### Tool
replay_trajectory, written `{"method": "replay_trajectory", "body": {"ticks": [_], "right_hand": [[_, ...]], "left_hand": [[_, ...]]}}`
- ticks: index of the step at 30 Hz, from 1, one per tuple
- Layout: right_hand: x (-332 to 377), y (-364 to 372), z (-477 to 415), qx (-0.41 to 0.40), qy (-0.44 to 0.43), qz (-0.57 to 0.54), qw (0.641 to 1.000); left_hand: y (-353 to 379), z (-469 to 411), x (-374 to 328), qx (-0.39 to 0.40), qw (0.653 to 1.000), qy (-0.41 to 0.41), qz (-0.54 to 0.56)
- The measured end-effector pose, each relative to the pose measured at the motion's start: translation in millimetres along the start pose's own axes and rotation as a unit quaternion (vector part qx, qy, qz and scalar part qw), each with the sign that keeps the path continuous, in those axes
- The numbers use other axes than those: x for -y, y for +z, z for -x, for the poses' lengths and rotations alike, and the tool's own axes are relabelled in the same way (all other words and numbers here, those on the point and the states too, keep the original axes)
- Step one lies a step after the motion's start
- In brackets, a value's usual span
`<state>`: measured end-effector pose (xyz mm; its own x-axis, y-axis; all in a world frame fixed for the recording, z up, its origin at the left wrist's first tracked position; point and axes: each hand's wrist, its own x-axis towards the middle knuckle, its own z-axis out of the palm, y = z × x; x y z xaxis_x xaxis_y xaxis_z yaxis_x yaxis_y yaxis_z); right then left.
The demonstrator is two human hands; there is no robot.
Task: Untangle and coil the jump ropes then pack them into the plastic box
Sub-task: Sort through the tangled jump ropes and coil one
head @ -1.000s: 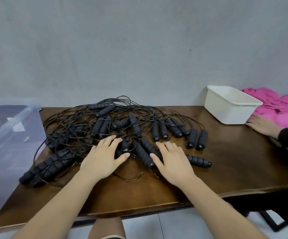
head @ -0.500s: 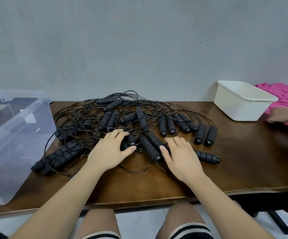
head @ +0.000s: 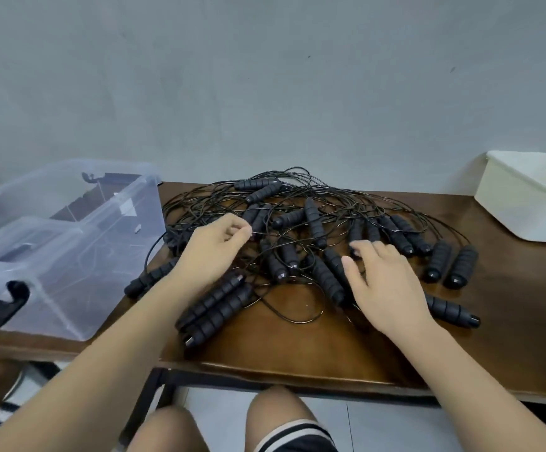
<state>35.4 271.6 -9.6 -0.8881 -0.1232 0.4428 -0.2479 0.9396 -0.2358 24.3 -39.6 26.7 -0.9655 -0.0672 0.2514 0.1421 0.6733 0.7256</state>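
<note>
While left hand (head: 214, 247) seemingly pinches cord (head: 260, 234), near handles (head: 214, 308) lie diagonally.

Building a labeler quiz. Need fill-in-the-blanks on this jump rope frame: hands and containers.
1. The clear plastic box stands to the ____ of the jump ropes.
2. The left hand pinches a strand of them; the right hand, fingers spread over the handles, holds ____.
3. The tub at the right end of the table is ____ in colour.
Missing words: left; nothing; white.
</note>
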Motion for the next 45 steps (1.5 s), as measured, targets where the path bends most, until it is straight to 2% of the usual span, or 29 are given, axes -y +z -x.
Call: {"method": "replay_trajectory", "body": {"ticks": [5,8,12,19,22,26,30,34,36,38,39,40,42,45], "right_hand": [[50.1,15.9,5.5,-0.023,-0.063,-0.083,0.994],[77.3,32.8,14.3,-0.059,-0.106,-0.106,0.987],[105.9,53.5,25.2,-0.063,-0.127,-0.136,0.981],[117.4,62.8,31.8,-0.036,-0.124,-0.202,0.971],[119.4,56.5,21.2,0.019,-0.055,-0.306,0.95],[125.4,38.5,-16.2,0.085,0.009,-0.468,0.88],[118.1,24.1,-71.9,0.108,0.034,-0.474,0.873],[103.3,21.2,-102.3,0.119,0.057,-0.515,0.847],[94.6,23.6,-111.4,0.086,0.073,-0.539,0.835],[88.1,21.3,-116.8,0.052,0.116,-0.584,0.802],[83.6,20.7,-119.0,0.038,0.128,-0.575,0.807],[78.9,19.8,-120.7,0.027,0.127,-0.538,0.833],[71.6,17.4,-120.4,0.037,0.107,-0.467,0.877],[65.2,5.0,-121.0,0.147,0.051,-0.412,0.898]], "left_hand": [[-23.9,27.7,17.1,0.016,0.998,-0.021,-0.056],[-22.7,47.3,28.5,0.065,0.991,-0.014,-0.118],[-5.7,66.4,38.7,0.113,0.972,-0.013,-0.207],[13.7,74.4,41.4,0.004,0.967,0.019,-0.253],[9.9,66.5,27.9,-0.056,0.978,0.025,-0.199],[13.2,43.5,-4.4,-0.123,0.989,0.061,-0.049],[35.3,-8.3,-23.6,-0.132,0.987,0.07,0.06],[69.1,-48.5,-32.2,-0.107,0.988,0.09,0.061],[75.2,-59.8,-37.6,-0.055,0.988,0.112,0.088],[71.9,-64.6,-33.0,0.016,0.98,0.156,0.12],[68.9,-65.1,-26.5,0.039,0.974,0.178,0.134],[65.7,-64.8,-20.0,0.045,0.969,0.192,0.148],[60.5,-63.4,-8.1,0.012,0.968,0.195,0.16],[54.0,-62.2,-4.2,-0.038,0.966,0.23,0.115]]}}
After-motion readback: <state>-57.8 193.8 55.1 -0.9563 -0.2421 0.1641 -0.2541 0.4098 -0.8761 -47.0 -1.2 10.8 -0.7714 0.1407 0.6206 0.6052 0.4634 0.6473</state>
